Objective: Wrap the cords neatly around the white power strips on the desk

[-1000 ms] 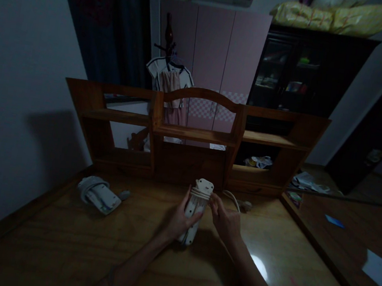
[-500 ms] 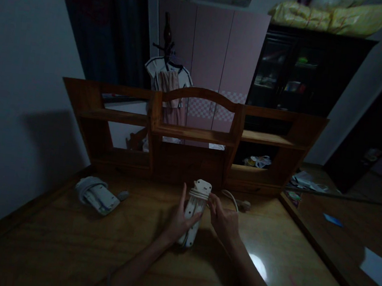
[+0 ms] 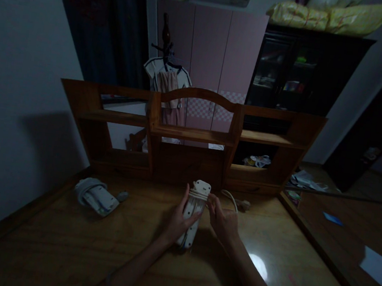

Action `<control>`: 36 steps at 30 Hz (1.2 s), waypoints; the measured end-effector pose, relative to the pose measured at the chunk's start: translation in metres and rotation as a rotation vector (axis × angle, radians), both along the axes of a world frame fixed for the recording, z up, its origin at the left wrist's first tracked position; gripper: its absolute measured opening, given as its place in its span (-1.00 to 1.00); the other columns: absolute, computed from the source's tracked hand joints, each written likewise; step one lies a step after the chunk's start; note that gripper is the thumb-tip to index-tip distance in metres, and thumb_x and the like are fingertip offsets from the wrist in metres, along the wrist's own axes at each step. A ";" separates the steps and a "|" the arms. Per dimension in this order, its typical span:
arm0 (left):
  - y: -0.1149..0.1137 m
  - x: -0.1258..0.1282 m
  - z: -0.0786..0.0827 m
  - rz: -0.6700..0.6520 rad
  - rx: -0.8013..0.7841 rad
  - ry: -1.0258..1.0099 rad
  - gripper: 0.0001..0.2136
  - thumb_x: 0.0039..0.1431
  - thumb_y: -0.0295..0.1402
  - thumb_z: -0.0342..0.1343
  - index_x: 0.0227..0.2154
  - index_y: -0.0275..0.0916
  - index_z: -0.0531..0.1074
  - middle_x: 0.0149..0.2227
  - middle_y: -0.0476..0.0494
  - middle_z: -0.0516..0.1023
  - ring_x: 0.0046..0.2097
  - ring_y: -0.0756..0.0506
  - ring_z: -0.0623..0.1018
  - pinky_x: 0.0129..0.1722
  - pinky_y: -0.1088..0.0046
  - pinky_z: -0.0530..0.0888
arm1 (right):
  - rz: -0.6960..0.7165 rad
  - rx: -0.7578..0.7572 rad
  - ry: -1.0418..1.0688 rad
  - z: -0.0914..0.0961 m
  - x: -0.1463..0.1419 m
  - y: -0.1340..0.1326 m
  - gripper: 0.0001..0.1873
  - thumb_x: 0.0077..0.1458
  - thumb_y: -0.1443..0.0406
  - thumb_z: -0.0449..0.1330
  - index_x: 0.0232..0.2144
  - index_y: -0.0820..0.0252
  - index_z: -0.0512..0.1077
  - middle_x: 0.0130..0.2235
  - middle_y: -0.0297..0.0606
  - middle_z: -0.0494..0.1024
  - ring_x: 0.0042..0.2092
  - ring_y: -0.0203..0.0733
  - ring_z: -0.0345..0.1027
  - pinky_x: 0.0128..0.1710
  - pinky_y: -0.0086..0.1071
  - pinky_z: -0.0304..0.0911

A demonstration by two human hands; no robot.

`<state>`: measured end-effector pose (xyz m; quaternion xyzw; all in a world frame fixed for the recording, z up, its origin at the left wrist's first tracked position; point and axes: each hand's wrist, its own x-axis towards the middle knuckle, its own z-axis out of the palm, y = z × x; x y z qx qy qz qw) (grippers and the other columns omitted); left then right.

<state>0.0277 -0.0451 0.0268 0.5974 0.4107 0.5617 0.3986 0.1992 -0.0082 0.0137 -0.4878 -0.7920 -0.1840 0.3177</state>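
A white power strip (image 3: 194, 208) stands tilted on the wooden desk (image 3: 60, 243), its cord (image 3: 230, 197) wound in loops round its upper end. My left hand (image 3: 177, 220) is closed round the strip's body from the left. My right hand (image 3: 222, 220) pinches the cord just right of the strip's top. From there the loose cord runs back to a plug (image 3: 245, 205) lying on the desk.
A second white power strip with wrapped cord (image 3: 97, 194) lies at the desk's left. A wooden shelf unit (image 3: 192, 134) stands along the desk's back edge. Another desk (image 3: 346, 241) with papers adjoins on the right. A wall runs along the left side.
Both hands and the strip have stayed almost in place. My left fingers have closed a little more round the strip, and the view has shifted slightly.
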 end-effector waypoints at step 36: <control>-0.005 0.002 -0.005 -0.004 0.015 0.287 -0.12 0.09 -0.36 0.10 0.30 -0.12 -0.43 0.20 -0.22 0.29 0.06 -0.14 0.46 0.02 0.31 0.36 | -0.057 0.182 0.115 0.017 0.003 -0.009 -0.64 0.17 0.04 0.08 -0.22 0.16 0.49 -0.62 -0.34 0.48 -0.60 -0.33 0.30 -0.53 -0.43 -0.07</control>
